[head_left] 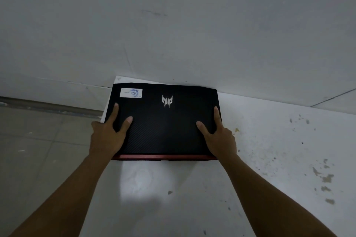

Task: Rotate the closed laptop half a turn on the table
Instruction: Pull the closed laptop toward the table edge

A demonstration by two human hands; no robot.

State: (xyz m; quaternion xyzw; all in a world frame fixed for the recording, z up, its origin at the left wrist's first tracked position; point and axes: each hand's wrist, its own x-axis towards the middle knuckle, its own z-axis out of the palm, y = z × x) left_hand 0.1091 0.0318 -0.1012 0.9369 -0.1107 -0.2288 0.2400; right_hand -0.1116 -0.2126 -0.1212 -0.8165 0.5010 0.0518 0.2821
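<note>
Nearest the camera, a bare, stained stretch of the white table (269,159) is seen, with two forearms reaching forward over it. The closed black laptop (163,127) is gripped at its sides: the left hand (107,136) is wrapped over the left edge and the right hand (221,140) over the right edge, thumbs and forefingers spread on the lid. The red-trimmed edge is turned toward the person. Farther back, a silver logo (167,100) and white sticker (131,93) are seen, with the wall (173,25) just beyond.
</note>
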